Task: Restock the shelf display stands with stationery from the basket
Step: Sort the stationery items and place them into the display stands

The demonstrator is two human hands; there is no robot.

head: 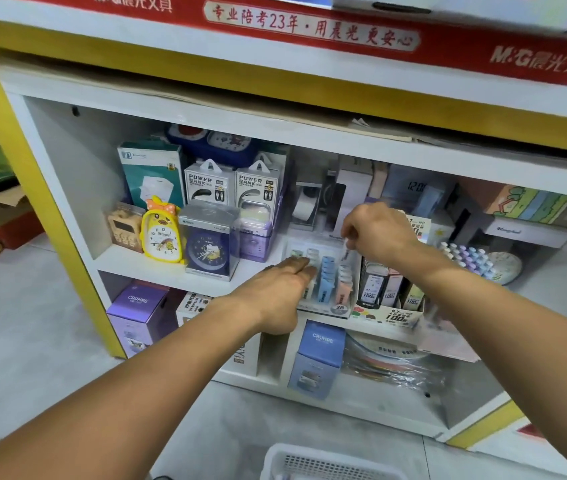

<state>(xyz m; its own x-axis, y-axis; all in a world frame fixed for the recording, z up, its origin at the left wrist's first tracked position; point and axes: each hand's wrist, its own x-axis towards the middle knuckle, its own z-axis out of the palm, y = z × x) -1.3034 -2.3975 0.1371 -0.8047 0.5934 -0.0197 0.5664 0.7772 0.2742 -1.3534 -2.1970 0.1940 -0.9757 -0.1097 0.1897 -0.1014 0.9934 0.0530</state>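
Note:
A clear display stand (323, 299) with rows of small pastel lead cases stands at the front of the middle shelf. My left hand (275, 292) lies flat against the stand's left side, fingers together and stretched out. My right hand (375, 230) hovers over the stand's right rows, its fingers pinched on a small pale lead case (346, 251). To the right sits a cardboard display box (387, 311) of dark and pastel lead packs. The white plastic basket (323, 465) shows at the bottom edge, below my arms.
Alarm clocks (162, 233), power bank boxes (209, 183) and a tape dispenser (304, 202) fill the shelf behind and to the left. Pastel pens (465, 256) stand to the right. Purple and blue boxes (320, 355) occupy the lower shelf. A white shelf board overhangs above.

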